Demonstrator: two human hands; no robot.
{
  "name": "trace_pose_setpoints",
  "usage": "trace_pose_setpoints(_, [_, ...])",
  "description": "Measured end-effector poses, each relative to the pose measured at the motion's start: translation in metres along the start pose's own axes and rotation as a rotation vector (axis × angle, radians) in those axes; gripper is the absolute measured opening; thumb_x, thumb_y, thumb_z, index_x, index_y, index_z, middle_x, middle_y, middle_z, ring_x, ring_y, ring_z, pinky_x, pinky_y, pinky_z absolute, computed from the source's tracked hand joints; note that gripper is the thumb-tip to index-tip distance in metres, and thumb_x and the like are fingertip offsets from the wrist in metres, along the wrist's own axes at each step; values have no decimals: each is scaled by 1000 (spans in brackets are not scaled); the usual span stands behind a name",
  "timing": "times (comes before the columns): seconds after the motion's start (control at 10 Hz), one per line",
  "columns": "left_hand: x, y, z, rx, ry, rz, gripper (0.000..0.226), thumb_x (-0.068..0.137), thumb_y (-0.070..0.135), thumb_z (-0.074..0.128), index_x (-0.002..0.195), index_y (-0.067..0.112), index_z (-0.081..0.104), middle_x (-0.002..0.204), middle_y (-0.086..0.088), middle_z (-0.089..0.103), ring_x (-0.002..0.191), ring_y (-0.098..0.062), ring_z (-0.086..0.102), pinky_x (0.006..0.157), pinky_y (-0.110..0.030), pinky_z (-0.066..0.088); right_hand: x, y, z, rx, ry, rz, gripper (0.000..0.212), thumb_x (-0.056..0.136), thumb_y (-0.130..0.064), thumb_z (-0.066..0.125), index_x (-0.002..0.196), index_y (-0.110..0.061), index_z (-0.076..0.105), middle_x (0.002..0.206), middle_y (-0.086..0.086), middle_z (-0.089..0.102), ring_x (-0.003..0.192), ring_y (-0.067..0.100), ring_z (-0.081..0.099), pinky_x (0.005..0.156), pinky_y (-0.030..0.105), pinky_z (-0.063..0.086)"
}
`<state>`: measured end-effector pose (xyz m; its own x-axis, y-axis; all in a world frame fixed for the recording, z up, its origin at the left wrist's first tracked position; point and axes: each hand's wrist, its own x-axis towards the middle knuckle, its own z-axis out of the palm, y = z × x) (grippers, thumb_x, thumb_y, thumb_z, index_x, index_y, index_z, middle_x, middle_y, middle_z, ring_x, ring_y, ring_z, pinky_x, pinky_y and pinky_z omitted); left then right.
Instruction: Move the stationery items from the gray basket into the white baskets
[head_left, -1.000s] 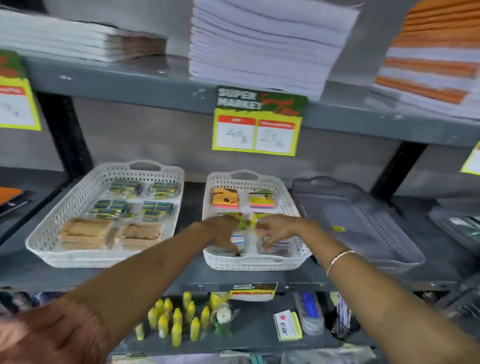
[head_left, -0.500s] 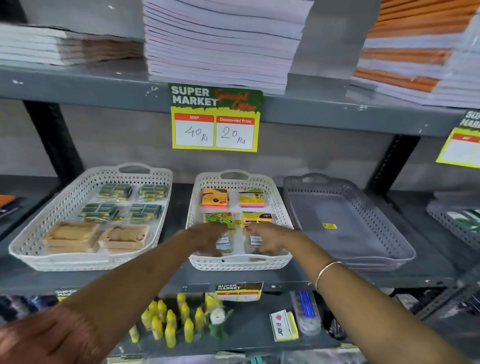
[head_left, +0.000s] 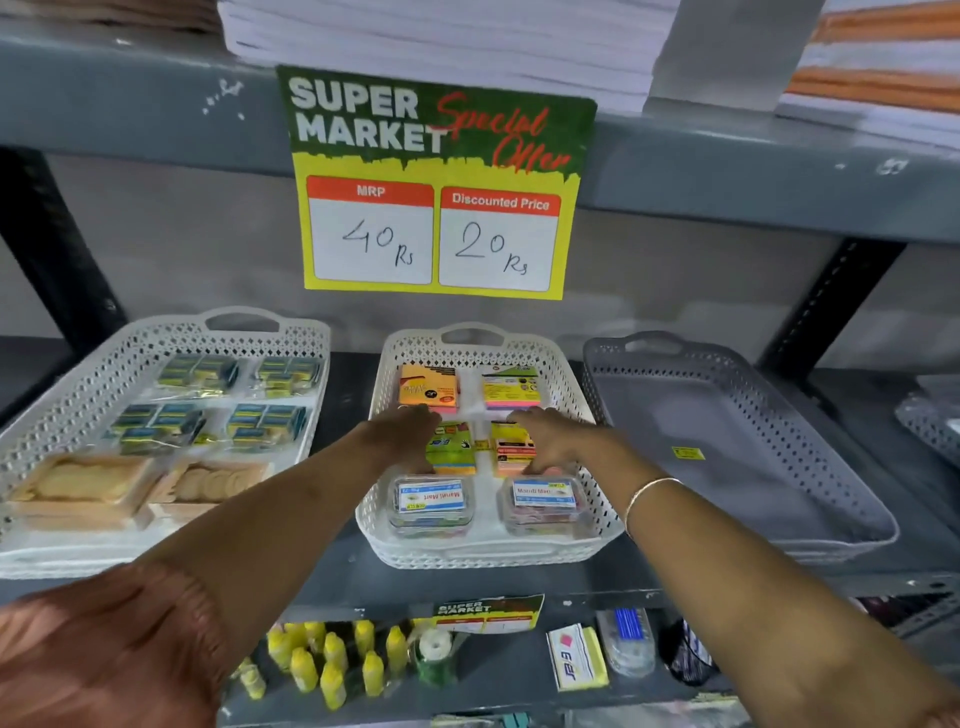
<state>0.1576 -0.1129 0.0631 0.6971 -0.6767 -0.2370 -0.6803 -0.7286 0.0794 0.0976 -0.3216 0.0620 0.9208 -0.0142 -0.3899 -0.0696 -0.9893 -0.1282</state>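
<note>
Lower shelf, nearest you: yellow glue bottles (head_left: 332, 670) standing in a cluster. Above them, your two forearms reach into the middle white basket (head_left: 602, 512). Its front row holds two clear plastic boxes (head_left: 431, 503), side by side. Your left hand (head_left: 402, 434) lies palm-down over the green sticky-note pad (head_left: 451, 452); your right hand (head_left: 550, 439) lies over the orange pad (head_left: 514, 452). Fingers curl downward onto the pads; cannot tell whether either hand grips anything. Back row: two more sticky-note packs (head_left: 428, 387). Left white basket (head_left: 57, 410) carries packaged items. Gray basket (head_left: 810, 447), right, shows only a small yellow sticker (head_left: 687, 453). Price sign (head_left: 436, 182) hangs above.
</note>
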Motion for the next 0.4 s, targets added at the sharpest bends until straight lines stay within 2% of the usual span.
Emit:
trace_pose_setpoints(0.3, [1,-1,1,5,-25,-15,56,73,28,75,118,4,51,115,-14,58,99,-26,56,88,-38,48,-5,-3,-4,-9,2,-12,97,75,-22,79,151,-18,20,156,12,25,142,29,26,117,43,28])
trace_pose_setpoints(0.4, [-5,5,-3,-72,24,-71,68,73,31,75,126,4,42,124,-16,52,108,-30,52,92,-41,46,-19,-10,-11,55,44,-24,100,78,-29,76,153,-17,11,159,12,16,147,31,16,119,42,22])
